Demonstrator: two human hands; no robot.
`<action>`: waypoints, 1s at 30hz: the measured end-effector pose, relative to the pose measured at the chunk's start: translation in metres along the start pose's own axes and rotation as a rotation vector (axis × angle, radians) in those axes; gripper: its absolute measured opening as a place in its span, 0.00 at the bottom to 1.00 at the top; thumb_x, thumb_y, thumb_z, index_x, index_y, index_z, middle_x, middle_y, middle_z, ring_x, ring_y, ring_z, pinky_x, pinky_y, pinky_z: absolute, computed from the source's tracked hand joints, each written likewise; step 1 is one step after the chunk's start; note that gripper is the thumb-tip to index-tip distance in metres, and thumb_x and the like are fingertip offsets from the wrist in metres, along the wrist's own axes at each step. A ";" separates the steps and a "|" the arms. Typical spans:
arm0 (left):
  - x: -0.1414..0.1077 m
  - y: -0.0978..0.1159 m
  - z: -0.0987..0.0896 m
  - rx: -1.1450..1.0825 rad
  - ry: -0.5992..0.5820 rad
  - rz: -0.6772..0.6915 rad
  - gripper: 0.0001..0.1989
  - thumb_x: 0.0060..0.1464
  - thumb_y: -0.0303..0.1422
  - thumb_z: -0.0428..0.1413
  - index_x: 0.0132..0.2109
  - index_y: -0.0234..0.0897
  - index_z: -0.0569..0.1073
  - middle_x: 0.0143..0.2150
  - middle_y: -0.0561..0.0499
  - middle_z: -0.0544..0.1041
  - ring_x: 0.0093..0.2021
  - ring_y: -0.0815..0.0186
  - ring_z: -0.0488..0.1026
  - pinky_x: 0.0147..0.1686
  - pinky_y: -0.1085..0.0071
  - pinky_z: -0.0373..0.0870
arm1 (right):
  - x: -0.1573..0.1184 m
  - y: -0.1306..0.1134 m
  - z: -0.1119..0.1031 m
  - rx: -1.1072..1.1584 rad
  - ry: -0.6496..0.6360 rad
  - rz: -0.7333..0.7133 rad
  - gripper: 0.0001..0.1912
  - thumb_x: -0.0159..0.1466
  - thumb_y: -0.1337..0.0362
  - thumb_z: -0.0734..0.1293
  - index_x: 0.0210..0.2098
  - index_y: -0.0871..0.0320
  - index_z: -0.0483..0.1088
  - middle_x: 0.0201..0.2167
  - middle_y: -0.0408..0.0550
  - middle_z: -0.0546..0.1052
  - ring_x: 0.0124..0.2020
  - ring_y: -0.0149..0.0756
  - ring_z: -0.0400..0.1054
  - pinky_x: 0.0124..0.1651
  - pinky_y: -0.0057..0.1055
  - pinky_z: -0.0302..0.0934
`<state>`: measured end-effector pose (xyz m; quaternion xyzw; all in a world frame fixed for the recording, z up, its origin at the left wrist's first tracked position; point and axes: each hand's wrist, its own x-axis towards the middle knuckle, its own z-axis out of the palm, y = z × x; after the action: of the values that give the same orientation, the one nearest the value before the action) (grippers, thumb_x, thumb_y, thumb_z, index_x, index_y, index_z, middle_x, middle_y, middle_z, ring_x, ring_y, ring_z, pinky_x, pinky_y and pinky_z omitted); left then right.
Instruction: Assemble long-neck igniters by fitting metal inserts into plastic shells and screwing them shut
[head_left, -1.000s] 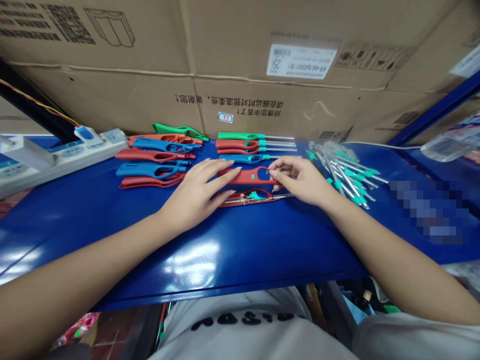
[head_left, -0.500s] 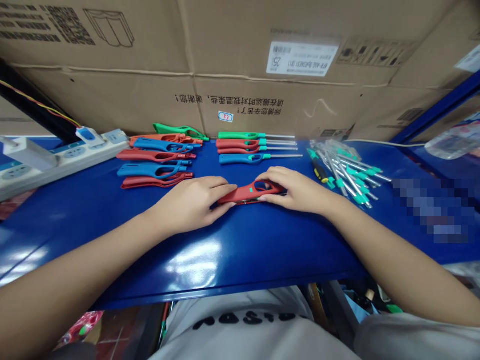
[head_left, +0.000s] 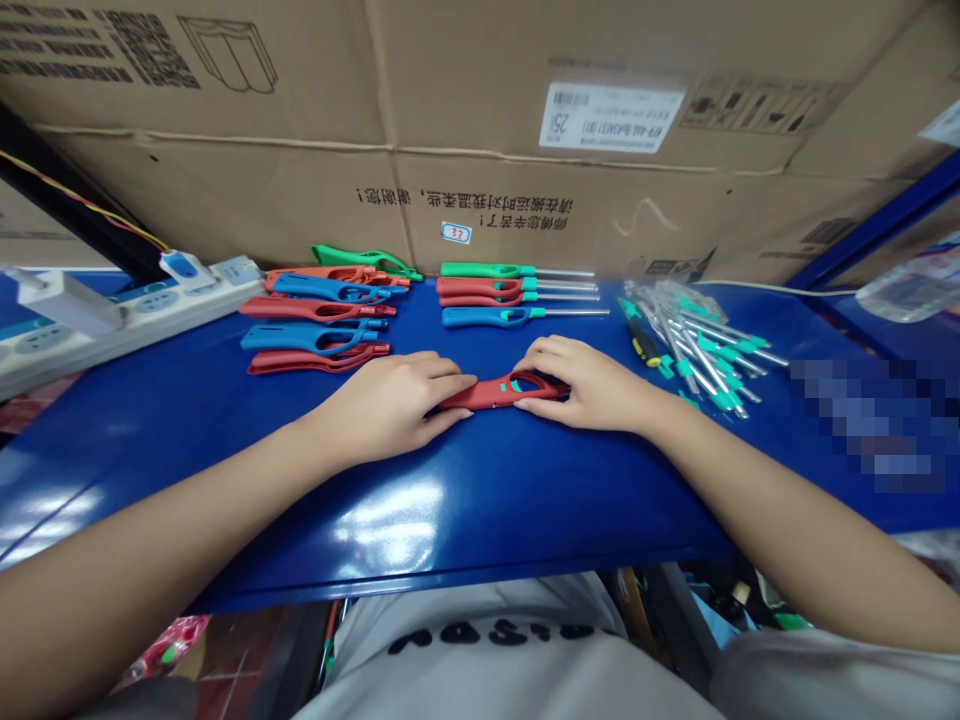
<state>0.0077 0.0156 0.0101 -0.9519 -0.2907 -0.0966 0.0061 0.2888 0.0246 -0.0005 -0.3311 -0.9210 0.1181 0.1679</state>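
A red lighter casing (head_left: 491, 392) with a teal part in its opening lies level between my two hands. My left hand (head_left: 397, 405) pinches its left end between thumb and fingers. My right hand (head_left: 585, 385) grips the right end, around the trigger opening. Behind my left hand several red, blue, orange and green handle casings (head_left: 311, 308) lie in a stack of rows. Beyond the held casing are lighters with metal tubes, among them a green one (head_left: 480, 270) and a blue one (head_left: 487, 317).
Several metal tubes with teal ends (head_left: 712, 350) lie in a pile at the right, beside a black and yellow screwdriver (head_left: 641, 340). A white power strip (head_left: 150, 305) is at the left. A cardboard box (head_left: 480, 110) stands behind the blue table (head_left: 495, 500).
The two parts of the red casing, with a gap along the near edge before, now lie closer together. Both hands keep hold of it. The view has shifted slightly.
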 end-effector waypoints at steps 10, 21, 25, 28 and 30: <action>0.001 0.001 0.002 -0.005 -0.005 -0.034 0.14 0.65 0.36 0.54 0.54 0.36 0.76 0.51 0.45 0.79 0.48 0.56 0.76 0.47 0.62 0.75 | -0.001 -0.002 -0.001 -0.060 -0.027 0.022 0.17 0.67 0.55 0.68 0.50 0.59 0.73 0.45 0.54 0.77 0.45 0.45 0.71 0.48 0.40 0.62; 0.001 0.006 0.007 -0.003 0.032 -0.091 0.16 0.62 0.34 0.55 0.55 0.33 0.76 0.49 0.44 0.79 0.48 0.55 0.77 0.45 0.62 0.76 | -0.002 -0.004 0.000 -0.230 -0.068 0.004 0.20 0.66 0.58 0.68 0.55 0.60 0.74 0.48 0.55 0.76 0.47 0.46 0.71 0.48 0.40 0.59; 0.001 0.004 0.014 -0.041 0.090 -0.104 0.18 0.64 0.32 0.53 0.57 0.31 0.75 0.49 0.42 0.79 0.49 0.55 0.77 0.47 0.60 0.77 | -0.001 -0.006 -0.001 -0.329 -0.083 -0.037 0.17 0.68 0.60 0.65 0.53 0.62 0.75 0.48 0.57 0.76 0.45 0.46 0.71 0.46 0.39 0.57; 0.002 0.004 0.017 -0.095 0.126 -0.106 0.17 0.68 0.37 0.51 0.56 0.32 0.76 0.48 0.43 0.79 0.48 0.56 0.77 0.48 0.60 0.76 | -0.002 -0.005 -0.001 -0.333 -0.060 -0.060 0.17 0.72 0.59 0.62 0.50 0.62 0.76 0.46 0.56 0.78 0.42 0.43 0.72 0.43 0.38 0.56; 0.002 0.005 0.017 -0.136 0.128 -0.101 0.17 0.69 0.38 0.50 0.55 0.33 0.76 0.47 0.44 0.79 0.48 0.57 0.76 0.48 0.60 0.76 | -0.003 -0.005 -0.001 -0.311 -0.044 -0.058 0.17 0.72 0.59 0.61 0.49 0.61 0.76 0.44 0.54 0.79 0.40 0.41 0.72 0.42 0.37 0.56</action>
<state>0.0150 0.0142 -0.0058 -0.9261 -0.3300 -0.1771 -0.0446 0.2882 0.0190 0.0021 -0.3235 -0.9408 -0.0237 0.0979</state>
